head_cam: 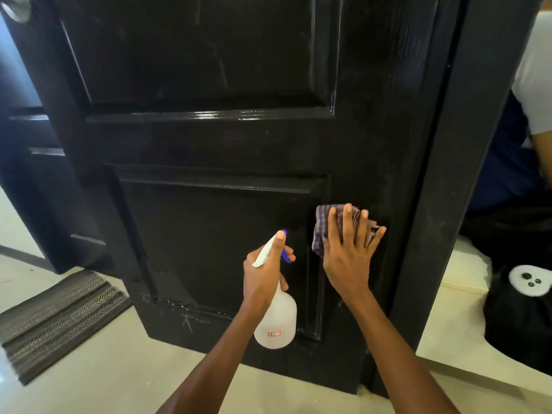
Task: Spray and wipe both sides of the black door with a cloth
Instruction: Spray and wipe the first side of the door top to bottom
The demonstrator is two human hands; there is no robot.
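Note:
The black panelled door (215, 138) fills the middle of the head view, its lower panel glossy. My left hand (264, 273) grips a white spray bottle (276, 319) by the neck, its nozzle pointing at the lower panel. My right hand (351, 252) presses a purple checked cloth (321, 231) flat against the door's right stile, fingers spread straight over it. The cloth is bunched under the palm and sticks out to the left and above the fingers.
The black door frame (442, 204) stands just right of the door. A striped doormat (56, 321) lies on the pale tiled floor (119, 377) at the left. Another person (534, 85) sits at the far right, beside a black bag (519, 312).

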